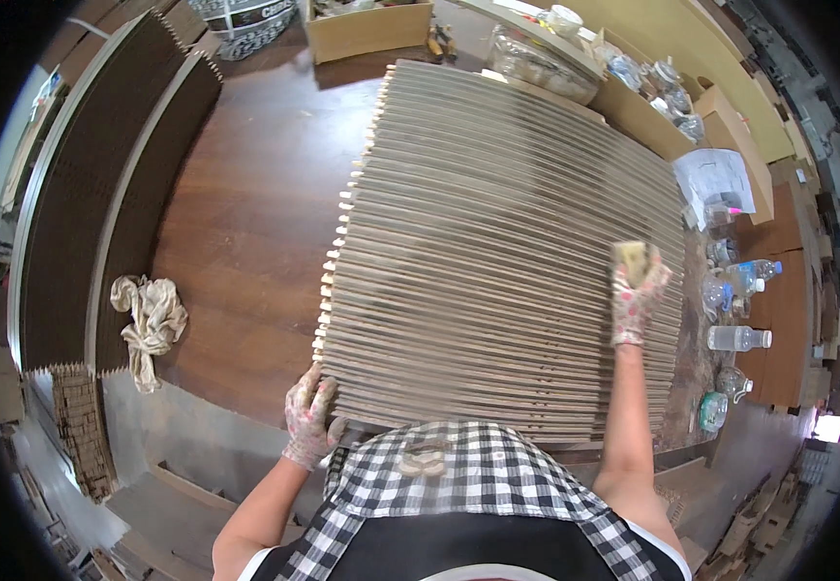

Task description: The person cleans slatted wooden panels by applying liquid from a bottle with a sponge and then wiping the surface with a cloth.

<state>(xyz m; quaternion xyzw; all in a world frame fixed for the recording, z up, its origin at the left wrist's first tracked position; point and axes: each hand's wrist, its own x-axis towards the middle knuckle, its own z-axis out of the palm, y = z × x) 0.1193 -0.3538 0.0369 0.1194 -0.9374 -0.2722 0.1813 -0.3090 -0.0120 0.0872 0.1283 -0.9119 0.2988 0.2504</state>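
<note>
A wide stack of thin wooden slats (497,242) stands on edge across a dark wooden table (245,213). My right hand (636,295), in a patterned glove, presses a yellowish sponge block (631,259) on the slat edges near the stack's right side. My left hand (308,416), also gloved, grips the near left corner of the stack, fingers curled on the notched slat ends.
A crumpled cloth (152,324) lies on the table's left part. Long dark slat stacks (100,174) run along the left. Plastic bottles (737,337) and jars stand at the right edge. Cardboard boxes (366,29) sit at the far end.
</note>
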